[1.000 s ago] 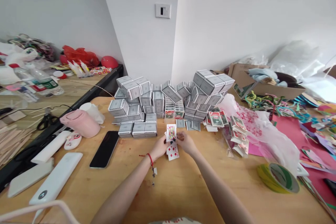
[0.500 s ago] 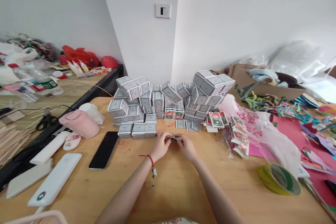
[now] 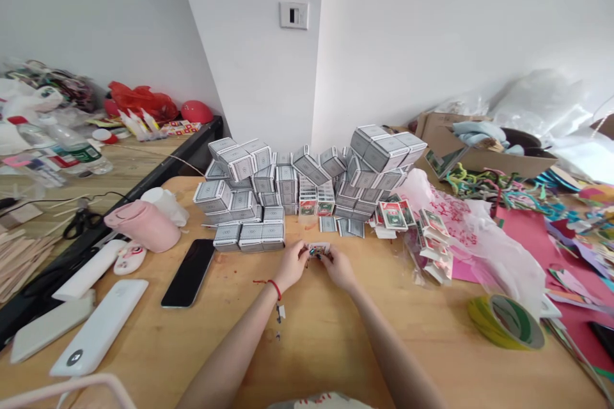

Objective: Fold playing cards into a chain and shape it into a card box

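Note:
My left hand (image 3: pixel 292 265) and my right hand (image 3: pixel 341 267) meet over the middle of the table. Between their fingertips they pinch a playing card (image 3: pixel 320 246), with a pale face showing; whether more than one card is there I cannot tell. Just beyond, several grey-patterned cards (image 3: pixel 349 227) lie flat. Behind them stand two stacks of red-and-green card boxes (image 3: pixel 307 206). Grey-backed card blocks are piled on the left (image 3: pixel 261 235) and on the right (image 3: pixel 369 169). A red string bracelet (image 3: pixel 275 289) circles my left wrist.
A black phone (image 3: pixel 188 273), a white power bank (image 3: pixel 100 327) and a pink cup (image 3: pixel 146 225) lie on the left. To the right are loose card boxes (image 3: pixel 393 216), a clear plastic bag (image 3: pixel 499 262) and a yellow tape roll (image 3: pixel 506 321). The wall rises behind.
The card between my hands has tilted, from nearly edge-on to showing more of its pale surface. Both hands stay in about the same place; the view has shifted slightly.

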The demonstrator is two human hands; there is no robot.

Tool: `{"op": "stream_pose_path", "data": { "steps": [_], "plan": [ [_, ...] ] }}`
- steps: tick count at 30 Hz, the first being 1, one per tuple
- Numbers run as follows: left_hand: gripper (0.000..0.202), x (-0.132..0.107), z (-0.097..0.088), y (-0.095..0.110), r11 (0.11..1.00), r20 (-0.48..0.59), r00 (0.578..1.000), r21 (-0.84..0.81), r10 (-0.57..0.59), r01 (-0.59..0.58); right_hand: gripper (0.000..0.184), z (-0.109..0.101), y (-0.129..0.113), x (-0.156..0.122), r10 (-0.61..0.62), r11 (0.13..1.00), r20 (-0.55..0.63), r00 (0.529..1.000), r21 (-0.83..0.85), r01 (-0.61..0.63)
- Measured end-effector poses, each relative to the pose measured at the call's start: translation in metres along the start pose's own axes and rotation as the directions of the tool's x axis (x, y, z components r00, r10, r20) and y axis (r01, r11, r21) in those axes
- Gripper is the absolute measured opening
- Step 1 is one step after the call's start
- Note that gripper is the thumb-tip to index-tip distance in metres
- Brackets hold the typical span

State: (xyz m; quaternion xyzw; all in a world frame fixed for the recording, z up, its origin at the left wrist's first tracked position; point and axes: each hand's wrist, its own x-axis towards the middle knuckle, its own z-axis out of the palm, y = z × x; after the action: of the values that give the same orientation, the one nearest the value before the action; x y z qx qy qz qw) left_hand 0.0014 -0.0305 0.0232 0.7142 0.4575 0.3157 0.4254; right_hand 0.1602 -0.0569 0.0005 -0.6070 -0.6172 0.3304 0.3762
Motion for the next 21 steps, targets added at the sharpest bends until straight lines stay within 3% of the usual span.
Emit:
{"op": "stream_pose_path", "data": {
  "steps": [2,4,7,9,11,15,18,21],
  "plan": [
    [0.012,-0.001,0.001,-0.005,0.998,0.005,0.999,-0.042,-0.041,0.041,0.019,-0.003,0.005,0.001,-0.001,0.999,-0.003,1.0,0.036,0.001],
    [0.007,-0.002,0.001,-0.006,0.998,-0.077,0.997,-0.058,-0.032,0.028,0.019,-0.01,0.002,0.002,-0.032,0.999,-0.013,0.999,-0.026,0.032],
    [0.031,-0.002,0.002,-0.002,0.994,-0.25,0.965,-0.053,0.083,-0.099,0.023,-0.02,-0.009,0.004,-0.112,0.969,-0.003,0.994,-0.223,0.108],
    [0.038,-0.001,0.007,-0.001,0.982,-0.265,0.954,-0.089,0.139,-0.168,0.025,-0.021,-0.015,0.004,-0.142,0.946,-0.008,0.99,-0.296,0.133],
    [0.028,0.002,0.016,-0.003,0.974,-0.248,0.962,-0.165,0.113,-0.157,0.026,-0.016,-0.016,0.004,-0.142,0.958,-0.013,0.99,-0.255,0.134],
    [0.017,0.009,0.033,-0.011,0.97,-0.302,0.953,-0.236,-0.023,-0.051,0.024,0.001,-0.01,0.0,-0.055,0.998,-0.092,0.994,0.002,0.056],
    [0.017,0.013,0.039,-0.009,0.966,-0.355,0.935,-0.25,-0.024,-0.07,0.026,0.008,-0.01,-0.003,-0.018,0.996,-0.189,0.982,0.087,0.035],
    [0.018,0.012,0.039,-0.004,0.959,-0.365,0.931,-0.264,-0.005,-0.098,0.032,0.009,-0.013,-0.005,0.028,0.998,-0.25,0.968,0.068,-0.011]
  ]
}}
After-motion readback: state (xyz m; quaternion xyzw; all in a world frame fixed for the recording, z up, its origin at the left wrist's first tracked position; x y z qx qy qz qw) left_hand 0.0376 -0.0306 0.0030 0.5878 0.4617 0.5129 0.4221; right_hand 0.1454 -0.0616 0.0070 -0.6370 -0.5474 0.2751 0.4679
